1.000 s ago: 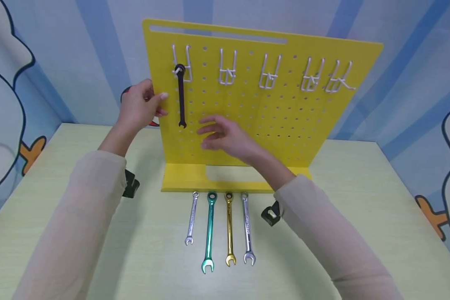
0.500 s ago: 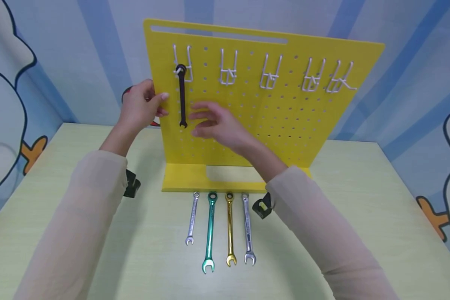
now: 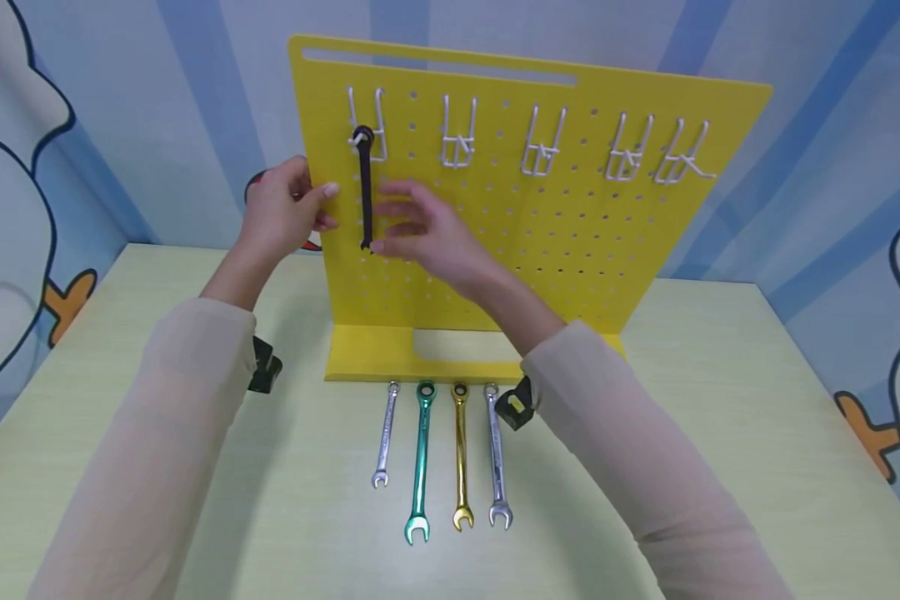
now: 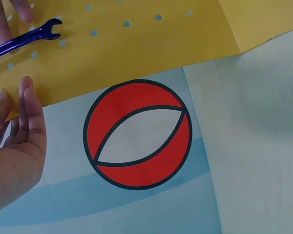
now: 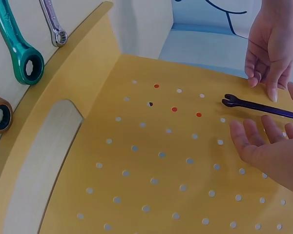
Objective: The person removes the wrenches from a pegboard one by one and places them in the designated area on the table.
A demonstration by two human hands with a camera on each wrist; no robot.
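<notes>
A dark combination wrench (image 3: 366,187) hangs by its ring end from the leftmost white hook (image 3: 380,125) of a yellow pegboard (image 3: 555,250). My left hand (image 3: 276,212) grips the board's left edge, thumb on the front face. Just right of the wrench is my right hand (image 3: 438,233), its fingers spread and loosely bent, the thumb close to the wrench's lower end. In the right wrist view, a gap shows between those fingers and the wrench (image 5: 259,105). Seen from the left wrist, the wrench's open end (image 4: 49,30) looks purple-blue.
Several hooks (image 3: 459,142) run along the board's upper part to the right. Before its base (image 3: 367,354), a small silver wrench (image 3: 385,433), a green one (image 3: 422,458), a gold one (image 3: 461,458) and a larger silver one (image 3: 497,467) lie on the table (image 3: 690,400).
My right hand has moved left and up along the board toward the hanging wrench. My left hand keeps its grip on the edge.
</notes>
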